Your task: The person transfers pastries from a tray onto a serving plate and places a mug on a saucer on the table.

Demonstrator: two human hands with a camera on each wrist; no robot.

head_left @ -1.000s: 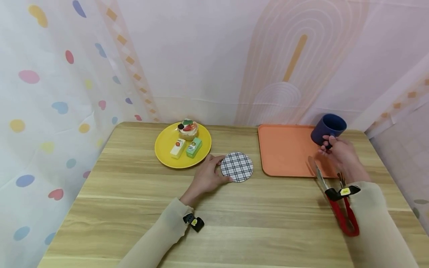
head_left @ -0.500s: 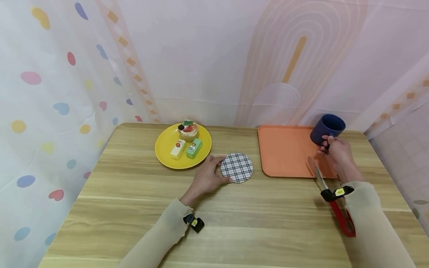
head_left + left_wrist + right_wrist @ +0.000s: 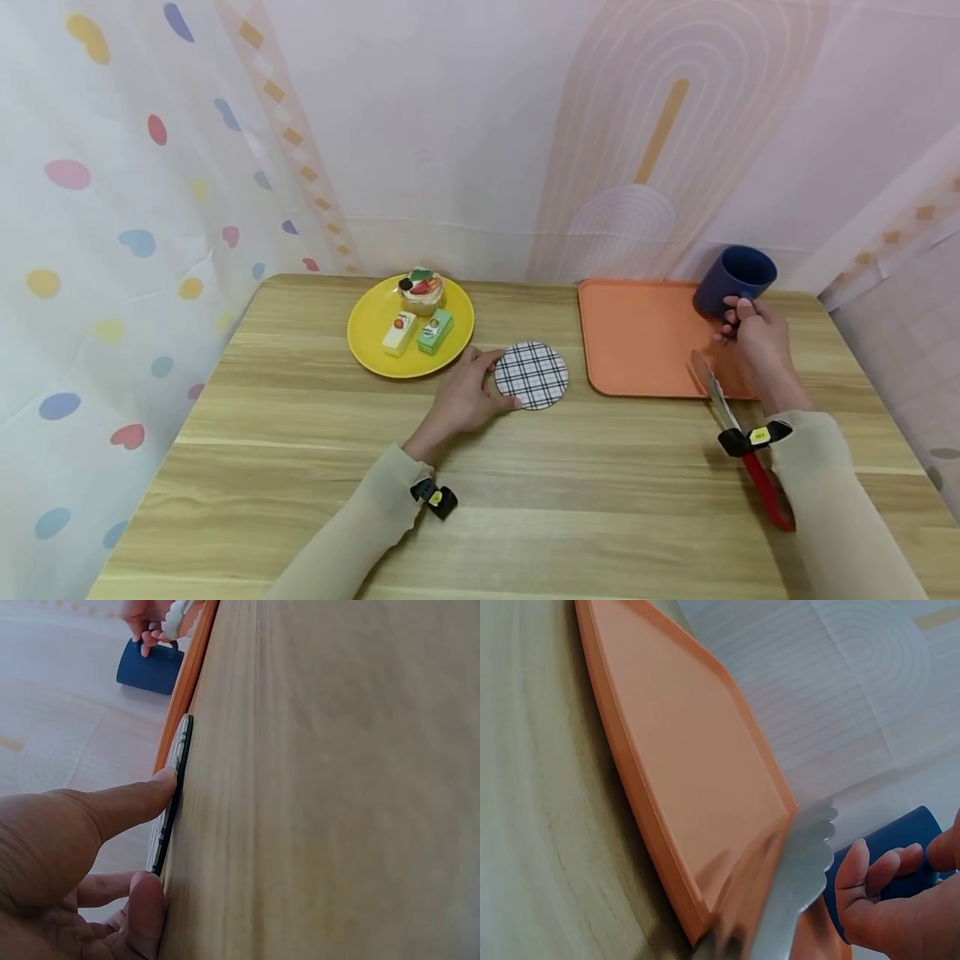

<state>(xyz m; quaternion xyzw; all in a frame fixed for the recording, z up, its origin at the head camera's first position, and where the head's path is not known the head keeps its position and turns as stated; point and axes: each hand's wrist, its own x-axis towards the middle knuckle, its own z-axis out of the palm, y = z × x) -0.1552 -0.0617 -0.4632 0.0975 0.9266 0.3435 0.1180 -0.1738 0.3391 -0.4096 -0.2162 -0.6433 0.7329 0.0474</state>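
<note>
My right hand [image 3: 761, 337] grips the handle of a dark blue mug [image 3: 723, 286] at the back right corner of the orange tray [image 3: 637, 333]. In the right wrist view, the curled fingers lie beside the mug [image 3: 892, 836]. My left hand [image 3: 467, 392] holds a round plaid coaster [image 3: 532, 375] by its left side, between thumb and fingers. The left wrist view has the thumb on the edge of the coaster [image 3: 178, 754], which lies flat on the table. Red-handled tongs [image 3: 765, 492] lean over the tray's near edge, partly hidden under the right forearm.
A yellow plate [image 3: 367, 333] at the back left bears a fruit-topped tart [image 3: 420, 292], a white cake piece [image 3: 399, 333] and a green one [image 3: 435, 332]. A patterned cloth [image 3: 450, 125] hangs behind the wooden table [image 3: 562, 508].
My right hand has raised the mug slightly, and it tilts a little more. The left hand and the coaster have stayed put.
</note>
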